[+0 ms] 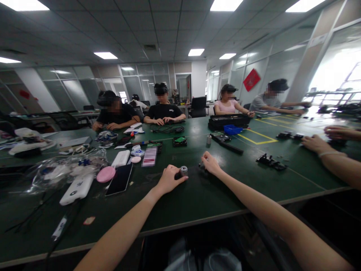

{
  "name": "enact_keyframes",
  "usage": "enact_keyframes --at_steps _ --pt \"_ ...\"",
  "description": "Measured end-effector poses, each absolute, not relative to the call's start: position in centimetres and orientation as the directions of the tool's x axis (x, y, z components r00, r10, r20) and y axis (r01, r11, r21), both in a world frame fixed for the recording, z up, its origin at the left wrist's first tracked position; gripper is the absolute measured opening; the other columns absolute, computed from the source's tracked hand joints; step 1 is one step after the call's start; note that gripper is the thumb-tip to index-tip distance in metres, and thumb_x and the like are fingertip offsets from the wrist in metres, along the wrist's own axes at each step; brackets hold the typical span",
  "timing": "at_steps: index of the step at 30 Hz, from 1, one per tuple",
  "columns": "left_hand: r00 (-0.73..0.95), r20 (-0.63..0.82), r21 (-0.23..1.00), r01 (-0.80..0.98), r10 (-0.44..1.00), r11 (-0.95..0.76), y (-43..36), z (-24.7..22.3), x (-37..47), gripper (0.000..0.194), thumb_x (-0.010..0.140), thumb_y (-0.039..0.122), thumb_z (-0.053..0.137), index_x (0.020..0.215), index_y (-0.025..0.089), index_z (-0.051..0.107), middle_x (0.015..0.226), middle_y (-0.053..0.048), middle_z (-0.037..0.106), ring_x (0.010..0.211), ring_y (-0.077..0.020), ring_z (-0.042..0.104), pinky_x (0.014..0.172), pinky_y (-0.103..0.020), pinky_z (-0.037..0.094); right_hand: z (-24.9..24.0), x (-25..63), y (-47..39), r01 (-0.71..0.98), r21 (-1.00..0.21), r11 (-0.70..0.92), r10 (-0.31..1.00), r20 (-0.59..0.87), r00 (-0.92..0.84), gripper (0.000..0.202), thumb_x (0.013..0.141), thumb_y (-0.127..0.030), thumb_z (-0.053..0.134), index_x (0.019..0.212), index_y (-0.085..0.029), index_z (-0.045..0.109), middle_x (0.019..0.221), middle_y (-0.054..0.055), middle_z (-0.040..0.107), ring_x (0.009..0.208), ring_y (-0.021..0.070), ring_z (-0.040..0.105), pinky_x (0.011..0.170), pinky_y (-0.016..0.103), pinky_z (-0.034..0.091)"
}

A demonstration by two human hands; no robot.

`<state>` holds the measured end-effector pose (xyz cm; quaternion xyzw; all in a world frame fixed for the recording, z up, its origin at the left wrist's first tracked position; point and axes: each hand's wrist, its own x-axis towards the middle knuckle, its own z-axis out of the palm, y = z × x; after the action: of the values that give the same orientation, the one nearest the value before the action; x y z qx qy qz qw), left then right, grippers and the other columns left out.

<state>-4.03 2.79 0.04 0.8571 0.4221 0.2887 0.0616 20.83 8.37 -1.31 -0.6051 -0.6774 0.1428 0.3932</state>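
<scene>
A small grey metal cylinder (184, 171) with a round opening in its top stands upright on the green table, and the fingers and thumb of my left hand (169, 178) close around its side. To the right, my right hand (210, 164) is closed in a pinch just above the tabletop. Something small and dark shows at its fingertips, too blurred to name. A second metal cylinder (208, 139) stands a little beyond my right hand.
To my left lie a black phone (119, 180), a pink round case (106, 174), a white power bank (77, 189) and a clear plastic bag (64, 165). Circuit boards (179, 141), a blue tray (232, 130) and black parts (271, 162) lie beyond. A neighbour's hands (317, 144) work at right.
</scene>
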Motion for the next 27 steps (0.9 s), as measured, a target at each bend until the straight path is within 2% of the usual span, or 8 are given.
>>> enact_keyframes --at_steps 10,14,19,22,27 --pt "0.473 0.430 0.369 0.685 0.769 -0.628 2.7 0.1 -4.0 0.037 0.080 0.055 0.058 0.079 0.018 0.064 0.087 -0.005 0.064 0.093 -0.0229 0.051 0.080 -0.036 0.042 -1.4 21.2 8.8 0.762 -0.594 0.260 0.921 0.390 -0.009 0.008 0.084 -0.027 0.045 0.080 -0.022 0.050 0.071 -0.002 0.056 0.066 0.0137 0.053 0.058 0.022 0.037" --pt "0.478 0.432 0.363 0.685 0.765 -0.632 2.8 0.1 -4.0 0.038 0.080 0.056 0.057 0.080 0.018 0.065 0.088 -0.006 0.065 0.093 -0.0230 0.052 0.080 -0.035 0.042 -1.2 21.6 8.5 0.773 -0.567 0.283 0.926 0.372 -0.066 0.022 0.083 -0.041 0.053 0.088 -0.021 0.061 0.077 0.001 0.063 0.070 0.0146 0.057 0.062 0.023 0.041" --pt "0.481 0.436 0.352 0.686 0.761 -0.636 2.8 0.0 -4.0 0.039 0.080 0.057 0.057 0.081 0.018 0.065 0.089 -0.005 0.065 0.094 -0.0233 0.052 0.080 -0.035 0.041 -0.8 22.3 8.1 0.786 -0.533 0.314 0.934 0.320 -0.156 0.041 0.072 -0.057 0.063 0.095 -0.025 0.072 0.077 0.002 0.067 0.068 0.0156 0.061 0.062 0.024 0.043" --pt "0.478 0.438 0.354 0.687 0.762 -0.634 2.9 -0.1 -4.0 0.038 0.080 0.056 0.058 0.081 0.018 0.065 0.089 -0.005 0.065 0.094 -0.0232 0.052 0.080 -0.035 0.042 -0.7 22.5 8.0 0.797 -0.516 0.313 0.939 0.294 -0.179 0.039 0.069 -0.056 0.067 0.095 -0.028 0.074 0.075 0.002 0.069 0.064 0.0155 0.062 0.059 0.024 0.044" --pt "0.475 0.433 0.368 0.683 0.766 -0.631 2.8 0.1 -4.1 0.038 0.080 0.055 0.058 0.080 0.018 0.065 0.089 -0.006 0.065 0.094 -0.0232 0.052 0.079 -0.035 0.042 -0.9 22.4 8.0 0.806 -0.512 0.298 0.945 0.277 -0.173 0.031 0.070 -0.052 0.067 0.090 -0.030 0.076 0.078 0.003 0.071 0.069 0.0176 0.064 0.057 0.023 0.044"
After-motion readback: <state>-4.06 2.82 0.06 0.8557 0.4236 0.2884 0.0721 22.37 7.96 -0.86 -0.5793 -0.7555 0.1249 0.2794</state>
